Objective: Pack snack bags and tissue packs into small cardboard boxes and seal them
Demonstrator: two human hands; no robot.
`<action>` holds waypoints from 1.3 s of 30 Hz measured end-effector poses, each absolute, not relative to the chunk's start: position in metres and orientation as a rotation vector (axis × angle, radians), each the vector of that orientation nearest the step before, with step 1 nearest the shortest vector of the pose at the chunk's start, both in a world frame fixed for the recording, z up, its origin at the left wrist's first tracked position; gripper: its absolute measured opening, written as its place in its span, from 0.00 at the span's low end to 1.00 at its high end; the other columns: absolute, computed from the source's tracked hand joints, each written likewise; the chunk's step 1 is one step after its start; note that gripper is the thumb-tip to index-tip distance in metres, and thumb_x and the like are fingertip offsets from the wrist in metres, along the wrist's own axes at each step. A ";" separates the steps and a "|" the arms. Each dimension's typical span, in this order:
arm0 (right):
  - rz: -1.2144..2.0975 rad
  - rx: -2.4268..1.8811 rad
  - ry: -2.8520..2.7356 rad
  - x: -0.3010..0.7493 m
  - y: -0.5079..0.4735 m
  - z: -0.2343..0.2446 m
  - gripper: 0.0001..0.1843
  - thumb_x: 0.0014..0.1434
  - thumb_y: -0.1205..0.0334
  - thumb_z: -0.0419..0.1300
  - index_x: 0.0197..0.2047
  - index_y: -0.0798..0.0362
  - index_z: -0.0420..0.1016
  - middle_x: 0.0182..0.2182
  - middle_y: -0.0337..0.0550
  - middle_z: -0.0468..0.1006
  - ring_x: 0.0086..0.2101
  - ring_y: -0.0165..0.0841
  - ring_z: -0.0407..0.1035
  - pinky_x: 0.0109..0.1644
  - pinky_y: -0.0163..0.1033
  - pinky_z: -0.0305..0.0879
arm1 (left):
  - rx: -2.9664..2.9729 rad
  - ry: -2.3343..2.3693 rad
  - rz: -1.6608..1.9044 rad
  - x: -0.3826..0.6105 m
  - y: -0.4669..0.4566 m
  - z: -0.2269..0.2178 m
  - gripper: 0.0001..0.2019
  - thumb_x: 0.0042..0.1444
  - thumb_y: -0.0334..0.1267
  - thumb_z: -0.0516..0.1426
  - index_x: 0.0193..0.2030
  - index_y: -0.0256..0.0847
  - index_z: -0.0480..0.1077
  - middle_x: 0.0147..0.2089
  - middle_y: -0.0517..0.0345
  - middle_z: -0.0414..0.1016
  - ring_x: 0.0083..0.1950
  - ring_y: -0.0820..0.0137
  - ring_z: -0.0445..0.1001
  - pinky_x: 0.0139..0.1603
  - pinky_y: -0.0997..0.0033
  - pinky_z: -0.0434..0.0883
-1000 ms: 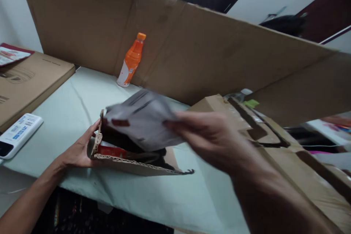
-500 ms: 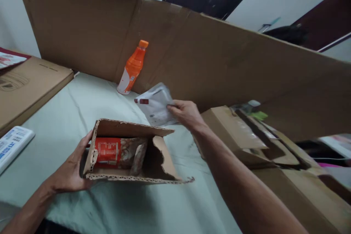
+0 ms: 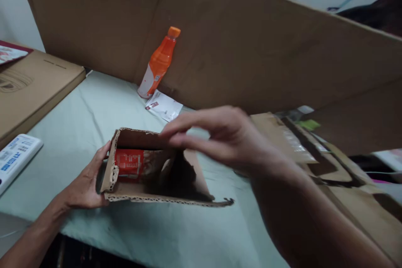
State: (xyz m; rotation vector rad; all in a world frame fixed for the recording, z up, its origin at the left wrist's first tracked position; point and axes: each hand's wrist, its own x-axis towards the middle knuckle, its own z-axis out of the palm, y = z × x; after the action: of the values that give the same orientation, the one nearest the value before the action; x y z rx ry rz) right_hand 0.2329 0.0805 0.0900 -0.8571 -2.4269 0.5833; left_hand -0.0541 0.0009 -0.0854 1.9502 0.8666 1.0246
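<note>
My left hand grips the left end of a torn-edged cardboard box, its open side facing me. Inside the box lies a red printed packet, partly in shadow. My right hand, blurred by motion, hovers over the box's far right edge with nothing visible in it; thumb and fingers are apart. Behind the box, a white packet lies on the pale green cloth. An orange drink bottle leans against the cardboard wall just beyond that packet.
A tall cardboard wall runs along the back. On the left are a flat cardboard box and a white labelled object. More cardboard boxes stand on the right, partly behind my right forearm.
My right hand has let go of the white packet, which now lies near the bottle's base. That hand has come back toward the box. My left hand still holds the box.
</note>
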 end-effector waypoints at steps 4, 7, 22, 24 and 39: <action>0.308 -1.015 -3.012 0.211 0.045 0.082 0.23 0.60 0.72 0.63 0.59 0.58 0.77 0.52 0.57 0.83 0.51 0.44 0.77 0.57 0.49 0.72 | 1.956 0.918 1.065 -0.051 0.002 -0.091 0.56 0.55 0.43 0.66 0.80 0.65 0.33 0.82 0.55 0.42 0.78 0.36 0.52 0.75 0.29 0.58; 0.109 -1.124 -3.174 0.213 0.049 0.070 0.27 0.59 0.74 0.59 0.62 0.59 0.74 0.53 0.59 0.81 0.52 0.45 0.76 0.59 0.50 0.69 | 1.934 0.929 1.081 -0.049 0.002 -0.095 0.56 0.54 0.41 0.66 0.80 0.62 0.35 0.81 0.50 0.46 0.76 0.37 0.58 0.73 0.31 0.63; 0.267 -1.044 -2.786 0.240 0.033 0.067 0.13 0.65 0.73 0.58 0.34 0.52 0.82 0.35 0.43 0.83 0.34 0.31 0.75 0.36 0.34 0.66 | 1.956 0.863 1.057 -0.051 0.002 -0.096 0.55 0.55 0.40 0.65 0.81 0.60 0.34 0.80 0.44 0.48 0.70 0.40 0.67 0.66 0.32 0.70; 0.297 -1.029 -2.445 0.258 0.032 0.082 0.11 0.66 0.68 0.59 0.37 0.51 0.83 0.31 0.40 0.83 0.30 0.30 0.74 0.33 0.33 0.67 | 1.966 0.881 1.062 -0.050 0.001 -0.096 0.55 0.56 0.39 0.65 0.81 0.59 0.34 0.80 0.44 0.48 0.70 0.40 0.67 0.66 0.31 0.70; -0.035 -1.077 -1.461 0.332 0.167 0.071 0.04 0.53 0.62 0.65 0.31 0.53 0.80 0.24 0.36 0.71 0.25 0.29 0.61 0.30 0.37 0.59 | 1.965 1.023 0.998 -0.053 0.000 -0.093 0.59 0.52 0.38 0.68 0.81 0.60 0.32 0.82 0.49 0.43 0.76 0.34 0.56 0.73 0.30 0.62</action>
State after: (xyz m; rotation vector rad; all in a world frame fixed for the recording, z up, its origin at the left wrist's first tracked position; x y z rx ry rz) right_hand 0.3316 0.1669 0.0712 -1.0772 -1.4613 -0.0349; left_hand -0.0530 -0.0004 -0.0933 1.9649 1.0234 0.9985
